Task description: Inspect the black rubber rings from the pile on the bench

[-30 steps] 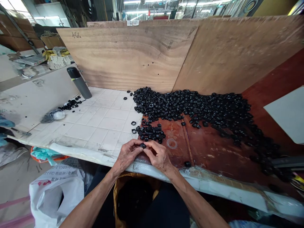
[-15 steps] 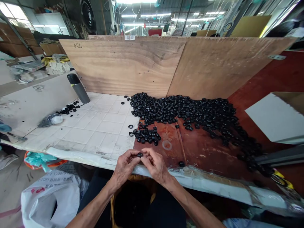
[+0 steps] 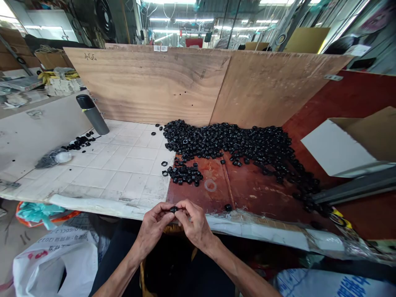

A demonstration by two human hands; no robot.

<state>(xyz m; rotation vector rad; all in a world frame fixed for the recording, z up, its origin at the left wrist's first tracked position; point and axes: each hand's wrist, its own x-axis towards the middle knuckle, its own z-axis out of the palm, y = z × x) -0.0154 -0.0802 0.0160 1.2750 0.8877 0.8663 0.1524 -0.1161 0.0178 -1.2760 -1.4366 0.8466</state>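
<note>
A small black ring-shaped part [image 3: 173, 209] is pinched between the fingertips of my left hand [image 3: 154, 225] and my right hand [image 3: 195, 225], just over the table's front edge. Both hands are closed, their fingertips meeting around the part. Behind them lies a small cluster of black parts [image 3: 185, 175], where the white tiles meet the red board. A long heap of similar black parts [image 3: 229, 138] stretches along the wooden panel and down to the right. One black part [image 3: 228, 207] sits alone near the front edge, right of my hands.
A dark bottle [image 3: 93, 115] stands at the back left, near a few black parts [image 3: 78, 142] and a plastic bag [image 3: 51, 159]. An open cardboard box [image 3: 337, 148] and a grey metal bar [image 3: 355, 191] are at the right. A wooden panel [image 3: 148, 86] closes the back.
The camera view has turned slightly to the right, shifting the scene leftward. Both hands still hold the small black part, now slightly lower in the view.
</note>
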